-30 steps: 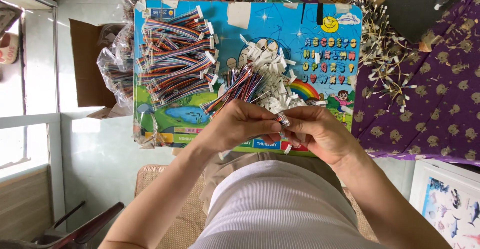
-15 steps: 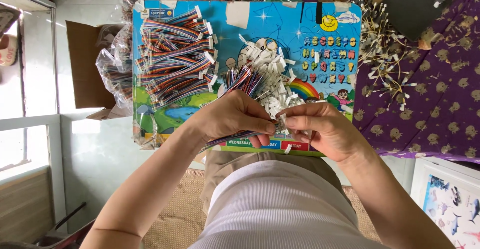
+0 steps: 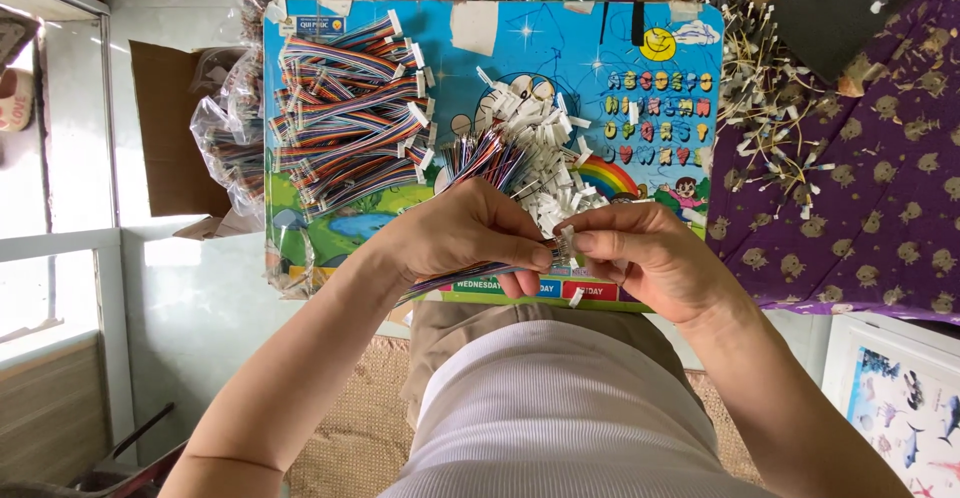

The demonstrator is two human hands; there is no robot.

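rainbow-coloured ribbon cable (image 3: 470, 270) sits pinched in the left hand (image 3: 470, 233), held near the body over the colourful board (image 3: 520, 48). right hand (image 3: 640, 258) fingers close on its small white connector (image 3: 563, 245); a skewed push could bend pins or slip off.

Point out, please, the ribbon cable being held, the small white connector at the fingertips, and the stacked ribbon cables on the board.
held ribbon cable (image 3: 470, 270): head view, strands under left hand.
white connector (image 3: 564, 246): head view, its body.
stacked ribbon cables (image 3: 345, 118): head view, pile's middle.
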